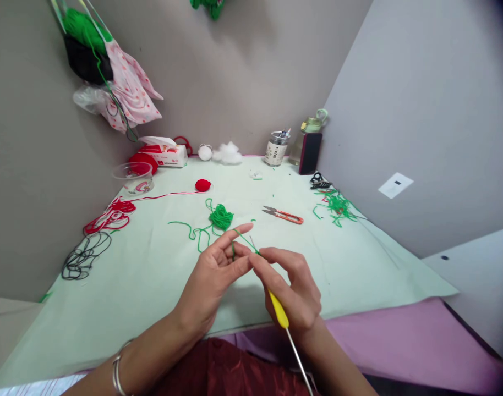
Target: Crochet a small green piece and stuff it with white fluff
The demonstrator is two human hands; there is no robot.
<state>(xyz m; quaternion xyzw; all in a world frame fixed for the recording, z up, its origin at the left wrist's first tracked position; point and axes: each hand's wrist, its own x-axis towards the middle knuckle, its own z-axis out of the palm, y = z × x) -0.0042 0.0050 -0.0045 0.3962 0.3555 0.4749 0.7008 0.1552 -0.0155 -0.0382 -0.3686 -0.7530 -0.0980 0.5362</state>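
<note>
My right hand (290, 280) is closed around a crochet hook (279, 311) with a yellow grip and a metal shaft pointing down toward me. The hook's thin tip rises beyond my fingers, beside a strand of green yarn (245, 238). That yarn runs over the raised index finger of my left hand (218, 269) and around its other fingers. Left thumb and fingertips pinch near the hook tip, touching the right fingertips; the stitches there are mostly hidden. Just beyond the left hand lies a small green yarn ball (221, 216) with loose loops.
Orange-handled thread snips (283, 214) lie beyond my hands. Green yarn scraps (340, 208) lie at right, red yarn (115, 215) and black cord (85, 256) at left. A plastic tub (134, 179), tissue pack (164, 154), pen jar (275, 148) and phone (310, 153) stand toward the back.
</note>
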